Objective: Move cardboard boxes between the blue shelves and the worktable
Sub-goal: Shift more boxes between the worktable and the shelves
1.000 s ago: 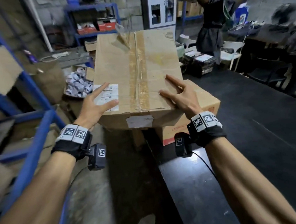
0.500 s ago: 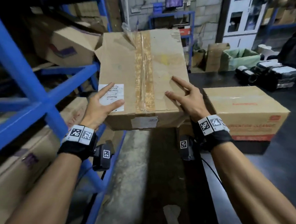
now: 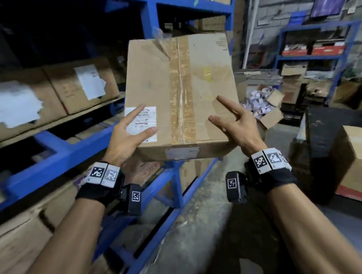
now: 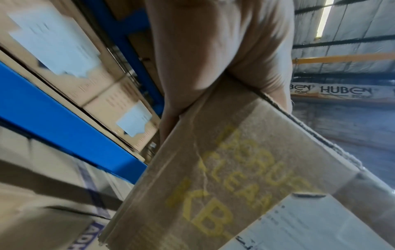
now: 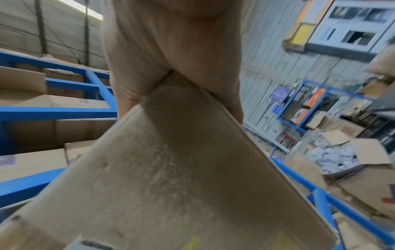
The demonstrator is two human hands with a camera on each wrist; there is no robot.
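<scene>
A taped brown cardboard box [image 3: 180,95] with a white label hangs in the air in front of the blue shelves [image 3: 57,156]. My left hand [image 3: 131,135] grips its near left corner, thumb and forefinger on top and the other fingers hidden beneath. At the near right corner my right hand [image 3: 234,123] grips it the same way. In the left wrist view the left hand [image 4: 213,50] wraps the box [image 4: 235,169] edge. The right wrist view shows the right hand [image 5: 171,42] clamped over the box [image 5: 171,169] corner. The black worktable [image 3: 314,142] stands at the right.
Several labelled cartons [image 3: 83,87] fill the shelf levels on the left. Another cardboard box [image 3: 359,161] sits on the worktable. An open carton of white rolls [image 3: 260,103] lies on the floor behind, near a second blue rack [image 3: 318,56]. Concrete floor [image 3: 201,230] runs between shelves and table.
The box has been carried left, away from the worktable and up to the blue shelves. Both hands keep the same grip on its near corners.
</scene>
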